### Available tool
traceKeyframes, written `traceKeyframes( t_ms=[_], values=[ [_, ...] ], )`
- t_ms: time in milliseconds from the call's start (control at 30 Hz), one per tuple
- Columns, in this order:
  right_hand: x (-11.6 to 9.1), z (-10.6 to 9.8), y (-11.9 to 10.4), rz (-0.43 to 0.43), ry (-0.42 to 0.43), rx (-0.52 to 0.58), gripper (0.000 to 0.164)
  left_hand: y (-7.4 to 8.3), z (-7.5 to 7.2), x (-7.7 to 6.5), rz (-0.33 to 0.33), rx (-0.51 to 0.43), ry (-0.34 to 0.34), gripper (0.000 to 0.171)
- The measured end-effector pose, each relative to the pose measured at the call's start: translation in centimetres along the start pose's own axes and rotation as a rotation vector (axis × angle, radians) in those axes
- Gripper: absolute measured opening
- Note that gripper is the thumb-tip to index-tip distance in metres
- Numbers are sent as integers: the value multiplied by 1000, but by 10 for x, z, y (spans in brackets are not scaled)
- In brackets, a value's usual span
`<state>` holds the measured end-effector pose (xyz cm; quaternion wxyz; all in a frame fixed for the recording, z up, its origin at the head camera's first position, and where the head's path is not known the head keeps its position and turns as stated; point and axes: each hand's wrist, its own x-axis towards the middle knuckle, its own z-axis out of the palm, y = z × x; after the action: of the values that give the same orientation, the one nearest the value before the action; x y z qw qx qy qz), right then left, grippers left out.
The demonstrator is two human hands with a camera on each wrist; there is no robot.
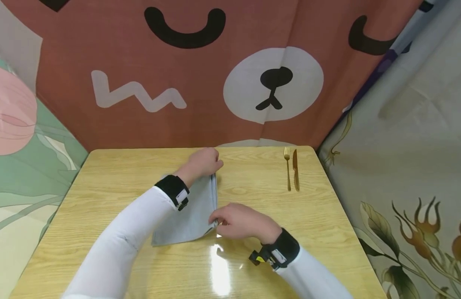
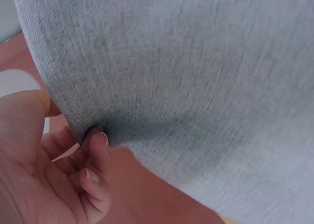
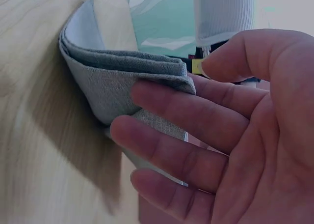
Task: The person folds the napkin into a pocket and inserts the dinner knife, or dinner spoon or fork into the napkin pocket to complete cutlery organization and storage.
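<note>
Left hand pinches cloth at far corner; right hand, fingers extended, supports near corner — likely keeping layers together.

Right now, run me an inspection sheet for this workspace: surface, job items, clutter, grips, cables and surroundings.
Surface: table, wood-grain, with a bright reflection near the front.
Job items: grey cloth, layered along its right edge, near right corner raised.
Clutter: fork and knife side by side at far right, apart from the cloth.
Grips: left grip pinches the far right corner; right grip touches the near right corner, thumb clear.
Cables: nothing seen.
Surroundings: brown curtain behind; printed fabric both sides.
</note>
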<state>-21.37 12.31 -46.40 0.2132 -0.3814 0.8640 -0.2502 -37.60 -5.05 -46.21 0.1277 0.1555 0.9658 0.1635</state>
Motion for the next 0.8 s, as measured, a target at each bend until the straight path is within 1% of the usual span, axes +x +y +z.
traceKeyframes(
  t_ms=[100, 333, 400, 500, 633, 800],
  values=[
    [-4, 4, 9, 22, 9, 60, 32, 3, 10, 4, 19, -4, 6, 35],
    [-13, 22, 27, 103, 32, 286, 33, 12, 32, 8, 32, 32, 20, 34],
    [-15, 27, 32, 114, 43, 330, 32, 16, 38, 8, 38, 28, 17, 33],
    [-20, 34, 39, 125, 57, 375, 30, 21, 47, 9, 33, 30, 11, 30],
    [-27, 40, 48, 158, 68, 417, 30, 29, 58, 11, 17, 58, 22, 27],
    [-35, 45, 54, 196, 70, 490, 33, 37, 77, 20, -7, 79, 24, 27]
  ],
)
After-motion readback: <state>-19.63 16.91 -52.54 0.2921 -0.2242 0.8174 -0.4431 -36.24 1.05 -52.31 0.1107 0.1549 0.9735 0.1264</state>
